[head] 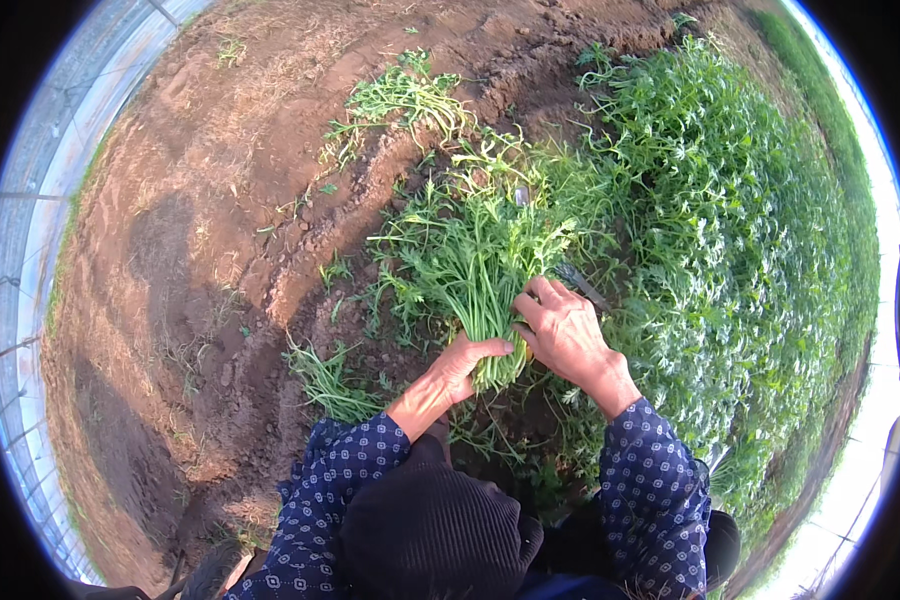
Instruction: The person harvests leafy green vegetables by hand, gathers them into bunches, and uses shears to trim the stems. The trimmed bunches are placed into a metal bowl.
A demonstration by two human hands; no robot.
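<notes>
A thick bunch of leafy greens with lobed leaves, like garland chrysanthemum [480, 289], stands before me with its cut stem ends towards my body. My left hand [461, 364] is wrapped around the lower stems, the thumb lying across them. Against the bunch's right side, my right hand [562, 322] has its fingers curled at the stems. Its fingertips are partly hidden, so what they pinch is unclear. Just beyond the right hand's knuckles shows a dark, flat, blade-like object [586, 289]; whether the hand touches it cannot be told.
Dense standing greens [735, 247] fill the bed on the right. Cut piles lie on the soil, one farther off [412, 97] and one by my left forearm [337, 382]. A small pale object [523, 196] sits among the leaves. Bare brown soil [195, 247] stretches left towards a plastic-sheet wall [37, 225].
</notes>
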